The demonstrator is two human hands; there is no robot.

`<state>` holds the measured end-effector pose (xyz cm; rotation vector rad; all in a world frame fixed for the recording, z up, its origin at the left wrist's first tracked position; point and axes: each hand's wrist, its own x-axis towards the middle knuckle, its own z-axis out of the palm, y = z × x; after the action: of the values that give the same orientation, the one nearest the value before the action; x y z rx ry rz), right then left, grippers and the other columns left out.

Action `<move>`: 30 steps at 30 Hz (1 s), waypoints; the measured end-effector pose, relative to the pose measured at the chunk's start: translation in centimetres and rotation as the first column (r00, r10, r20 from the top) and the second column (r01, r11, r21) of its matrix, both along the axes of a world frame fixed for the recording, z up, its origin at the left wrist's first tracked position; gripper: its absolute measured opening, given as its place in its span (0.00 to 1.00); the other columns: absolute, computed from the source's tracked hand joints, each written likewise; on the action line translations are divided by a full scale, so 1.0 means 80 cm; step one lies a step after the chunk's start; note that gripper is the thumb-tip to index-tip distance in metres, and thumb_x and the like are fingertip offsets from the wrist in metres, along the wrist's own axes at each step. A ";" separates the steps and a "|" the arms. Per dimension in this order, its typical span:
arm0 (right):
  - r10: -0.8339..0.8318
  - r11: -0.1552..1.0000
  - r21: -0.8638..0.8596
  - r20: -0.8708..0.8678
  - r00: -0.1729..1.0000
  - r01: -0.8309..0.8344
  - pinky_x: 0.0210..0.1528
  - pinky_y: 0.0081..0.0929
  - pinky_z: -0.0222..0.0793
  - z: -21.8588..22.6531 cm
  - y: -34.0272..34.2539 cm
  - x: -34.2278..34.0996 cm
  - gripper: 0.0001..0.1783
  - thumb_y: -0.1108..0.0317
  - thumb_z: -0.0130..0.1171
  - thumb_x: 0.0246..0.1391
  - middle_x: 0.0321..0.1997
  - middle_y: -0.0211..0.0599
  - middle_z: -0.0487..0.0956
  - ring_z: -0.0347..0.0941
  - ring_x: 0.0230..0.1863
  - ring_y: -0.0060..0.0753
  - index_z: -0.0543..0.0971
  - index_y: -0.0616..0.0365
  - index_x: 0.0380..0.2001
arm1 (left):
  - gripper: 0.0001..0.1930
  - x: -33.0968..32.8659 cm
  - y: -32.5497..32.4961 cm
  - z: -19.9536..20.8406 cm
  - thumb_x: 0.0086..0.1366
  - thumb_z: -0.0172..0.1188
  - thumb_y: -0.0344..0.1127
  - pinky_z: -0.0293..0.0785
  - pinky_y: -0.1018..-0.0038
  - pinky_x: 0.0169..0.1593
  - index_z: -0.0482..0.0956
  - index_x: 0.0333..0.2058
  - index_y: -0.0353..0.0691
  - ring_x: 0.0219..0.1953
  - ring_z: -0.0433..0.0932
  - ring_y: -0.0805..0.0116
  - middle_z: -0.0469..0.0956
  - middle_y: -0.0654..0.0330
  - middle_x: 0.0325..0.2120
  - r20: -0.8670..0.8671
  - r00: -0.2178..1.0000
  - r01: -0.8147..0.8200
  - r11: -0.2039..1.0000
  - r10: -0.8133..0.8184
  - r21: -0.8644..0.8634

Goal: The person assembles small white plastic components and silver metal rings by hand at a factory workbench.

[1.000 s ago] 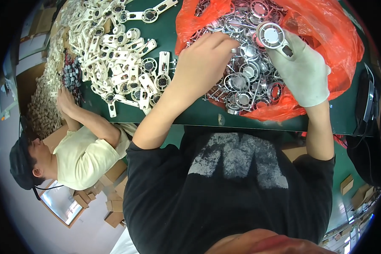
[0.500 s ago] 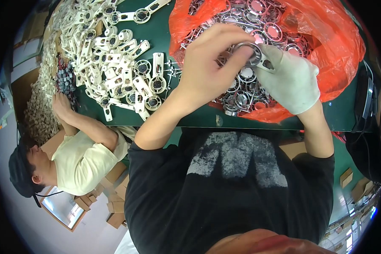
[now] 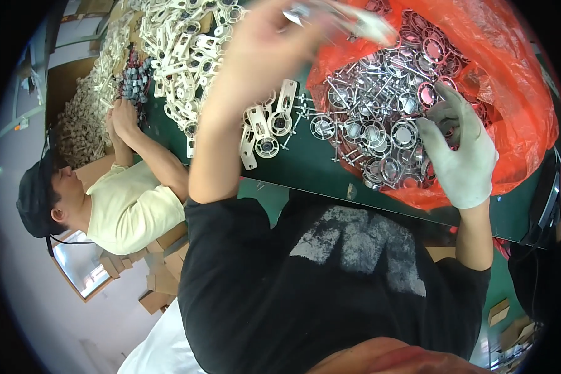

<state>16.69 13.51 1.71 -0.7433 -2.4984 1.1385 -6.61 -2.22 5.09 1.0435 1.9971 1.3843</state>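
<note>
My bare left hand [image 3: 262, 59] is raised at the top of the view, smeared by motion. It is closed on a white part with a ring end [image 3: 373, 27], which is also blurred. My right hand [image 3: 460, 153] wears a pale glove. Its fingers are curved but apart, with nothing visible between them, over the chrome ring parts [image 3: 375, 136]. Those parts lie heaped in a red plastic bag [image 3: 530, 118], some with pink faces. Left of the bag, white arm-shaped parts with round ends [image 3: 268, 146] lie in a loose pile.
A green table [image 3: 305, 171] carries everything. Another person in a pale shirt [image 3: 128, 212] works at the left, hands by a bundle of dark wired pieces [image 3: 134, 78]. Cardboard boxes [image 3: 162, 274] stand behind that person. A dark object with cables [image 3: 545, 206] is at the right edge.
My hands have parted: the left has swung up and away with the white part, and the right has let go and lowered over the chrome parts. The whole view has shifted slightly.
</note>
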 end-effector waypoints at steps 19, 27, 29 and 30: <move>0.187 0.976 0.145 -0.192 0.963 -0.160 0.29 0.26 0.76 -0.007 0.005 0.000 0.14 0.73 0.69 0.51 0.26 0.36 0.82 0.81 0.25 0.34 0.82 0.56 0.43 | 0.07 -0.077 -0.034 -0.058 0.63 0.64 0.29 0.77 0.66 0.49 0.83 0.39 0.37 0.44 0.80 0.54 0.80 0.56 0.43 -0.749 0.646 -0.151 0.936 -0.150 -0.318; 0.450 0.732 0.680 -0.441 0.777 -0.038 0.48 0.44 0.77 -0.011 0.004 -0.025 0.29 0.77 0.71 0.36 0.49 0.40 0.79 0.77 0.47 0.50 0.80 0.54 0.47 | 0.07 0.045 -0.009 0.014 0.61 0.65 0.23 0.76 0.70 0.44 0.81 0.39 0.36 0.41 0.79 0.64 0.78 0.57 0.43 -0.133 0.817 0.550 0.827 -0.562 -0.117; 0.463 0.785 0.562 -0.254 0.850 -0.260 0.46 0.43 0.77 0.014 -0.003 -0.025 0.29 0.74 0.71 0.35 0.46 0.39 0.80 0.77 0.46 0.51 0.81 0.52 0.47 | 0.07 0.071 -0.003 0.008 0.63 0.65 0.26 0.76 0.72 0.44 0.81 0.40 0.36 0.41 0.79 0.67 0.78 0.59 0.40 -0.014 0.792 0.606 0.789 -0.610 -0.106; 0.443 0.757 0.608 -0.212 0.871 -0.238 0.42 0.39 0.76 0.003 0.002 -0.023 0.26 0.72 0.71 0.36 0.39 0.36 0.81 0.79 0.43 0.46 0.82 0.52 0.46 | 0.07 0.075 0.000 0.005 0.63 0.64 0.26 0.76 0.73 0.44 0.81 0.41 0.36 0.42 0.79 0.69 0.78 0.60 0.41 0.051 0.828 0.560 0.819 -0.558 -0.127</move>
<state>14.86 13.66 1.98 0.0940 -2.5037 0.4817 -0.62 -2.20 5.52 1.4063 1.5568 0.9144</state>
